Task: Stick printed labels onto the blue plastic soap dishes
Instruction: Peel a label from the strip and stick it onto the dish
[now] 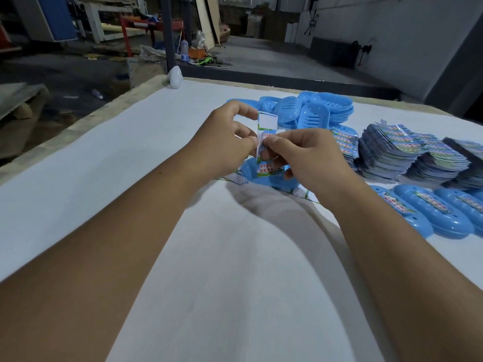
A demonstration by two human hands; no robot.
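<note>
Both my hands hold one printed label [267, 124] upright above the white table [130, 158]. My left hand [227, 137] pinches its left edge, where a thin layer curls away from the sheet. My right hand [305, 158] pinches the lower part of the label. Just below the hands lies a blue soap dish [264, 176] with a label lying across it. A heap of bare blue soap dishes [311, 111] sits behind the hands. Labelled dishes [433, 212] lie in a row at the right.
Fanned stacks of printed labels [407, 155] stand to the right of the hands. Loose strips of paper [305, 195] lie under the near dish. A white rounded object [174, 77] stands at the table's far left corner. Beyond the table is a cluttered workshop floor.
</note>
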